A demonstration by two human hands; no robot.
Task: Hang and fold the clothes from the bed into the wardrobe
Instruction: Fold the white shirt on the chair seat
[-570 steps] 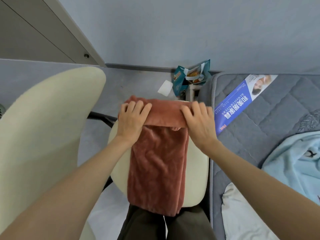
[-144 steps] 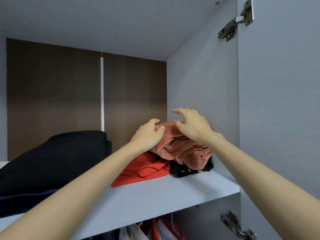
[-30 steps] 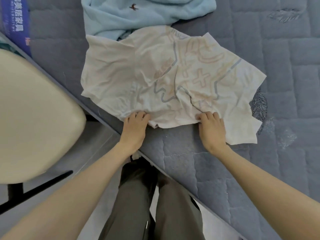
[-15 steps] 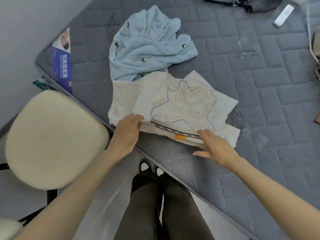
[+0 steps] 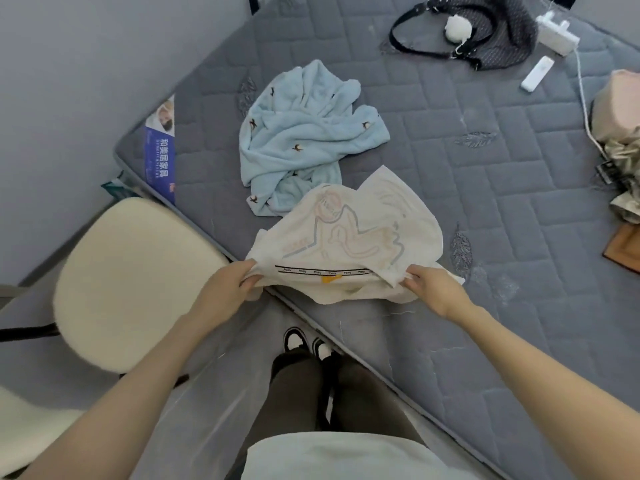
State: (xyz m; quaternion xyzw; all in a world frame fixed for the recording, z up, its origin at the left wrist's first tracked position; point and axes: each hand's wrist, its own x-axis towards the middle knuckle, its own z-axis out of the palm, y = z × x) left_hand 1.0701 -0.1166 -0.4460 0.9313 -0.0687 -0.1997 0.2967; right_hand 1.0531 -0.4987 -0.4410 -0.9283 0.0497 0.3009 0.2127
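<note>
A cream T-shirt (image 5: 349, 237) with a faded looping line print (pale pink, blue, tan) sits rumpled at the near edge of a grey quilted mattress (image 5: 485, 202). A lettered tape and an orange tag run along its near side. The left hand (image 5: 225, 292) pinches its nine o'clock corner, and the right hand (image 5: 433, 289) grips the three o'clock corner. A crumpled light-blue garment (image 5: 304, 133) lies just beside it at eleven o'clock.

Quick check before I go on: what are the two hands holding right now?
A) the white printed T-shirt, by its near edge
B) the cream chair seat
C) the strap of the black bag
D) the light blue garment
A: the left hand and the right hand each grip an end of the near edge of the white printed T-shirt, while the light blue garment lies behind it with no hand on it.
</note>
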